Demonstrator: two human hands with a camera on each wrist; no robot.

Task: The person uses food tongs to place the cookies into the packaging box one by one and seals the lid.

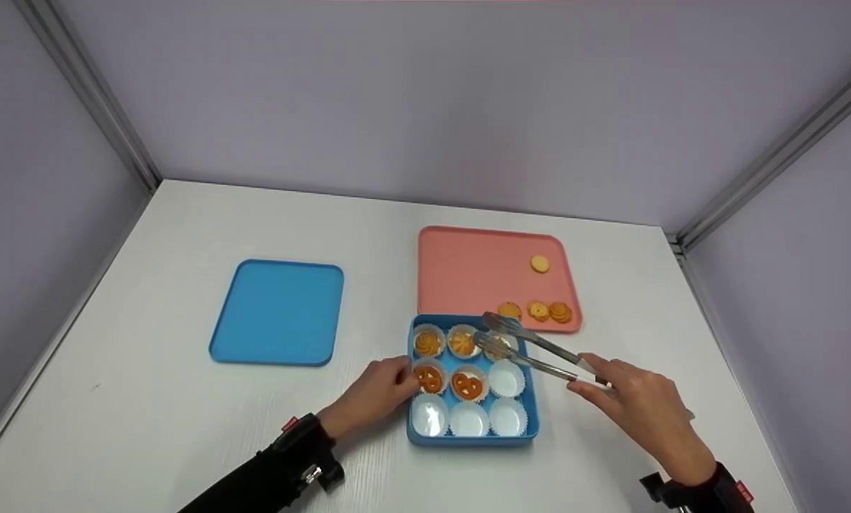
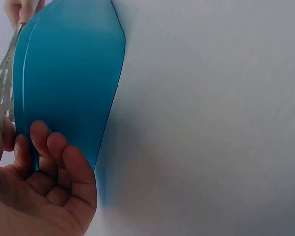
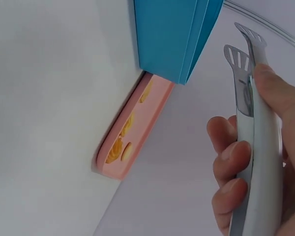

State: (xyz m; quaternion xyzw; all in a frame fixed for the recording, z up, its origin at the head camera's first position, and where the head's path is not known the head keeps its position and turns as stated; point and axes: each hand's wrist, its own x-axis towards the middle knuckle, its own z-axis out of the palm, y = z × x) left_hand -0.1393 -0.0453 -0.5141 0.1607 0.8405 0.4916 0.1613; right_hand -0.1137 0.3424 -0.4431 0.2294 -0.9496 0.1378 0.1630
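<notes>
1. White table [image 1: 147, 320] under everything, with grey-lavender panels [image 1: 425, 92] behind the blue box [image 1: 472, 442] and out to both sides of it.
2. Flat blue tray [image 1: 277, 313] sits off to the box's left, a bit farther back and well apart from it.
3. Pink tray [image 1: 468, 267] is right behind the box, and the box's far side blocks part of its near edge. 4 cookies on it: 1 pale round cookie [image 1: 539, 264] farthest from the box, plus 3 golden cookies [image 1: 560, 312] along the side nearest the box.
4. Main thing in the way: slotted metal tongs [image 3: 263, 142] covering much of the box's back-right cup. Something yellowish peeks out underneath, can't make out what kind.
5. Inside the box: 9 white paper cups [image 1: 468, 419], 3 rows of 3. Back-left has a swirl cookie [image 1: 426, 344], back-middle a ridged cookie [image 1: 461, 343], and the middle row's left and center cups each hold a pretzel [image 1: 466, 385].
6. Left hand [image 1: 375, 395] is gripping the box's left wall at the rim.
7. Right hand [image 1: 642, 406], to the box's right, has its fingers wrapped round the tongs. Tips are spread slightly over the box's back-right corner; can't tell if they touch anything.
</notes>
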